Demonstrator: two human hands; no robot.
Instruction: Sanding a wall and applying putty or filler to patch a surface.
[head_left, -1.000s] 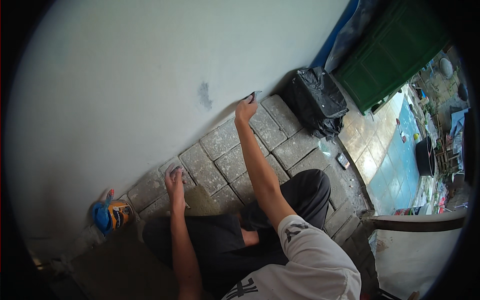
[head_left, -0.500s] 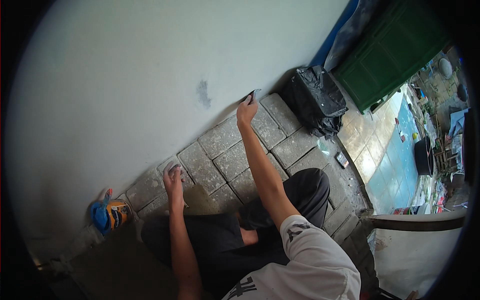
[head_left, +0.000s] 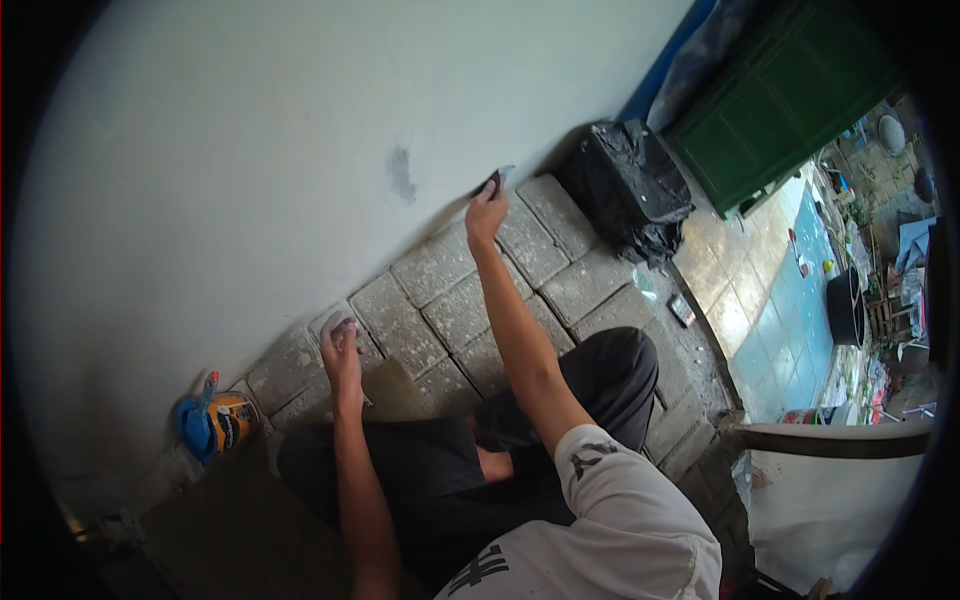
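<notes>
My right hand (head_left: 486,212) reaches forward, low against the white wall (head_left: 270,170). Its fingers are closed on a small flat dark piece with a pale edge (head_left: 497,182), whose kind I cannot make out. A grey smudge (head_left: 401,174) marks the wall to the left of that hand. Over the grey paving blocks (head_left: 435,270), near the wall's foot, my left hand (head_left: 343,352) hovers with its dusty fingers loosely bent and apart. Nothing shows in it.
An orange tub with a blue bag (head_left: 215,425) stands by the wall at left. A black plastic-wrapped bundle (head_left: 628,190) sits at the wall's far end, beside a green panel (head_left: 780,100). A small box (head_left: 682,309) lies on the ground at right.
The whole view has shifted slightly. My right hand, still gripping the flat dark piece, has moved a little along the wall's foot. My left hand keeps nearly the same pose.
</notes>
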